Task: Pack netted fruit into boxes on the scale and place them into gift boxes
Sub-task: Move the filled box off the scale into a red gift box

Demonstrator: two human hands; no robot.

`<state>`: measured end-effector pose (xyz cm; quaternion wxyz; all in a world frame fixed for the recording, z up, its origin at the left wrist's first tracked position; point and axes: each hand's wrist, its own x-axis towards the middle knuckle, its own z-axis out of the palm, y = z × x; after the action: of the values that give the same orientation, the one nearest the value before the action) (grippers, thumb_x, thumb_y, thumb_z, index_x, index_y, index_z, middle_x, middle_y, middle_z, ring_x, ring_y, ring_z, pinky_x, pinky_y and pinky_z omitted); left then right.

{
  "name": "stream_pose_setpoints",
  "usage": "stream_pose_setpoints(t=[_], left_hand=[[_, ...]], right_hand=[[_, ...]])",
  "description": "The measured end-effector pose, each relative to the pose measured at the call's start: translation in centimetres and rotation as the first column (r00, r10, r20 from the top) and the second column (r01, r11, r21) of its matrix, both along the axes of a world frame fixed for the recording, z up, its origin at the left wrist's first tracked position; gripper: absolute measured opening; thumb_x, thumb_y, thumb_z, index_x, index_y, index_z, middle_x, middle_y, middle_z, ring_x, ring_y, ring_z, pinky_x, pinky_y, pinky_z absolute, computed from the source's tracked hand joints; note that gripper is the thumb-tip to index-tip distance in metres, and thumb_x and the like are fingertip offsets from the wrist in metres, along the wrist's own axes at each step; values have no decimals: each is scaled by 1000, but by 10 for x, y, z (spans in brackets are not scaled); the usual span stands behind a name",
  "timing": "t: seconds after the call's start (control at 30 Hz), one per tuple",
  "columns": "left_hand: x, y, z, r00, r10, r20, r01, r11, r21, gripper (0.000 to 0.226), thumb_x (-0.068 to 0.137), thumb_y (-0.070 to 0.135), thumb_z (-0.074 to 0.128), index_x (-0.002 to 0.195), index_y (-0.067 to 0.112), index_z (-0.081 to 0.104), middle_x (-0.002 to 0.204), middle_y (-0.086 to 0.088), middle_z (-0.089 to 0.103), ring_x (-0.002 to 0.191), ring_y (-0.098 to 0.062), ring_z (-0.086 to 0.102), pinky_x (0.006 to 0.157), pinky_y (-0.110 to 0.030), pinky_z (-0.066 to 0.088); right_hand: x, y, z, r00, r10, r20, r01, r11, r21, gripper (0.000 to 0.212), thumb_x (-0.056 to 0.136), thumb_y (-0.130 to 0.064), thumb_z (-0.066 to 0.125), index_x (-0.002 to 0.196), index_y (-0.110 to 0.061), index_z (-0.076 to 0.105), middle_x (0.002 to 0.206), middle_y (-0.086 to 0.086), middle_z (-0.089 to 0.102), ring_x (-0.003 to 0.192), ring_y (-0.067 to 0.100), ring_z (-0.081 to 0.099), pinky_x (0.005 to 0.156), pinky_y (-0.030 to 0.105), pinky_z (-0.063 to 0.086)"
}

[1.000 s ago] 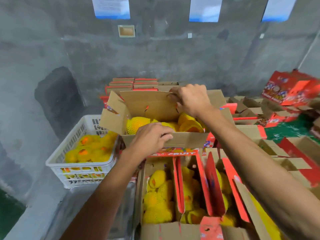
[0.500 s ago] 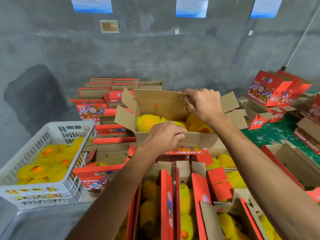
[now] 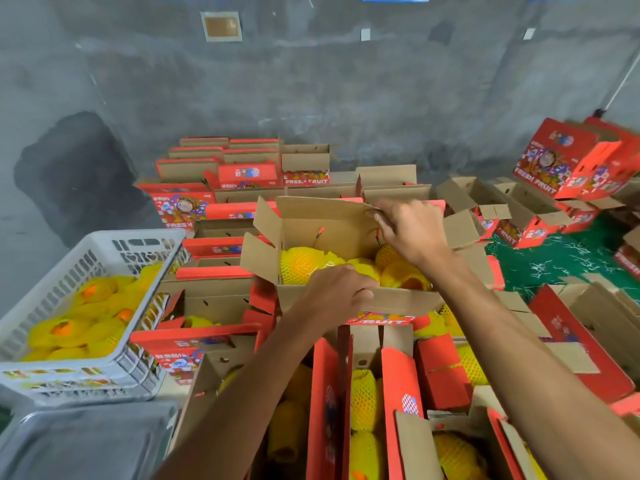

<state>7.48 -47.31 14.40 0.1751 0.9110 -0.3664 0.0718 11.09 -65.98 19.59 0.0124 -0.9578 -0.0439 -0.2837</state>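
An open cardboard fruit box (image 3: 332, 223) with a red printed outside is held up over other boxes at mid-frame. Inside lie several oranges in yellow foam netting (image 3: 301, 265). My left hand (image 3: 334, 296) grips the box's near wall, fingers curled over the edge. My right hand (image 3: 410, 230) pinches the top edge of the far flap. Below the held box, open red gift boxes (image 3: 398, 382) hold more netted fruit.
A white plastic crate (image 3: 104, 251) of netted oranges stands at the left on a grey metal surface (image 3: 86, 441). Stacks of red and brown boxes (image 3: 242, 174) line the concrete wall. More open boxes (image 3: 568, 161) crowd the right over a green floor (image 3: 554, 265).
The view has swung further right and down, sliding the crate to the left. The held box has moved on over the boxes, both hands keeping the same grips on it.
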Motion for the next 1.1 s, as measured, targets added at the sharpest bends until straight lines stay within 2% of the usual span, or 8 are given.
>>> stream_pose_setpoints(t=[0.17, 0.37, 0.53, 0.67, 0.83, 0.93, 1.03, 1.1], left_hand=[[6, 14, -19, 999, 24, -38, -24, 1000, 17, 14, 100, 32, 57, 100, 26, 69, 84, 6, 47, 92, -23, 58, 68, -32, 34], [11, 17, -32, 990, 63, -130, -69, 997, -46, 20, 98, 30, 60, 103, 13, 72, 94, -10, 65, 94, -26, 60, 80, -43, 48], [14, 23, -31, 992, 10, -125, -16, 999, -51, 26, 94, 28, 62, 75, 13, 53, 64, -1, 45, 70, -23, 46, 59, -37, 37], [22, 34, -30, 994, 20, -103, -27, 997, -72, 23, 94, 28, 63, 77, 15, 56, 65, 1, 44, 71, -23, 51, 59, -39, 41], [34, 43, -38, 988, 19, -152, -34, 995, -99, 21, 94, 28, 63, 81, 12, 66, 64, -4, 52, 67, -24, 50, 62, -44, 46], [42, 45, -37, 989, 39, -142, -50, 996, -77, 29, 91, 38, 54, 88, 15, 72, 70, -6, 60, 71, -24, 56, 61, -41, 46], [45, 41, -34, 992, 24, -124, -34, 996, -76, 29, 90, 39, 53, 88, 17, 71, 64, -1, 53, 66, -20, 50, 57, -38, 40], [45, 38, -35, 992, 11, -125, -20, 997, -77, 23, 92, 35, 58, 83, 16, 67, 59, 2, 45, 64, -20, 47, 56, -37, 38]], right_hand=[[11, 15, -15, 999, 21, -45, -19, 999, 44, 32, 103, -49, 50, 119, -30, 70, 99, 13, 74, 97, 39, 67, 70, 41, 44], [25, 23, -22, 990, 40, -138, -41, 999, -6, 35, 104, -51, 45, 124, -36, 68, 107, 9, 73, 106, 36, 65, 75, 40, 46], [32, 30, -27, 991, 67, -115, -70, 997, -23, 35, 103, -54, 46, 118, -35, 72, 98, 10, 73, 99, 38, 67, 67, 38, 37], [38, 33, -31, 988, 79, -135, -73, 996, 53, 33, 102, -54, 48, 121, -38, 69, 105, 7, 75, 104, 37, 66, 74, 40, 45], [50, 44, -36, 982, 90, -167, -91, 996, 1, 33, 103, -52, 46, 125, -39, 66, 116, 2, 74, 110, 34, 66, 77, 38, 46], [59, 45, -34, 986, 85, -145, -86, 996, -4, 34, 104, -51, 45, 122, -35, 69, 108, 7, 74, 105, 37, 65, 70, 38, 40], [62, 42, -30, 990, 98, -103, -92, 994, 56, 31, 102, -51, 50, 114, -34, 73, 98, 9, 74, 99, 39, 65, 66, 37, 34], [61, 40, -32, 989, 105, -107, -98, 992, 75, 29, 102, -50, 52, 114, -35, 73, 97, 9, 74, 99, 39, 66, 67, 38, 38]])
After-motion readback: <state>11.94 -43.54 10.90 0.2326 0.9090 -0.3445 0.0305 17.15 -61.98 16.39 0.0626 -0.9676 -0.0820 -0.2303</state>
